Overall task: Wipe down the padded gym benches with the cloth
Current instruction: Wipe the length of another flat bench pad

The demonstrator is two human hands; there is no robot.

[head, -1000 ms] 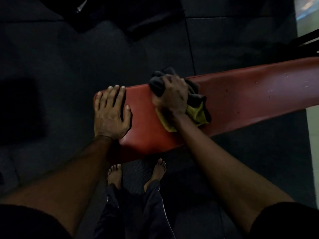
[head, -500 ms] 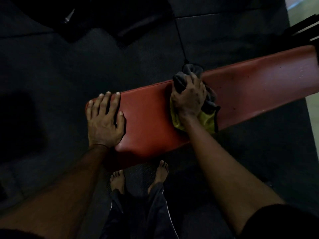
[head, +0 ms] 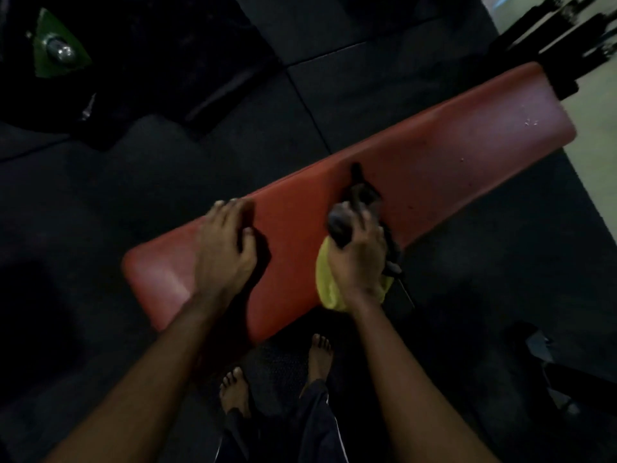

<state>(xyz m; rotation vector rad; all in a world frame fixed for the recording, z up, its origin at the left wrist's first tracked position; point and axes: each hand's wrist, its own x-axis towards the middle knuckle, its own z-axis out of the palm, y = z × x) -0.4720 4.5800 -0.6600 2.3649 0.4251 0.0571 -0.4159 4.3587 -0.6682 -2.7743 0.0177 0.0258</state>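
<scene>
Scanning from the left end of the bench, we note a pale sheen on the pad; wet or just glare, we cannot tell.

Left hand: flat on the pad, fingers straight and close together, thumb apart, fingertips at the far edge. We judge it a brace. Risk: the patch under the palm goes unwiped, and the palm may print onto pad counted as done.

Below the near edge: two bare feet on the floor. The bench frame is hidden under the pad. Risk: a stubbed toe if the person sidesteps right without looking.

Right hand: curled round the cloth, grey and yellow, bunched into a wad at about mid-bench, toward the near edge. The yellow part seems to hang over that edge. Risk: a wad touches little pad, so a stroke may leave streaks, and the loose tail may drag below the pad or pull free of the grip.

Right half of the bench: uncovered, with pale specks near its end. Dim light could hide missed spots there.

Far right: black bars just beside the bench end. Risk: a long stroke runs knuckles into them.
</scene>
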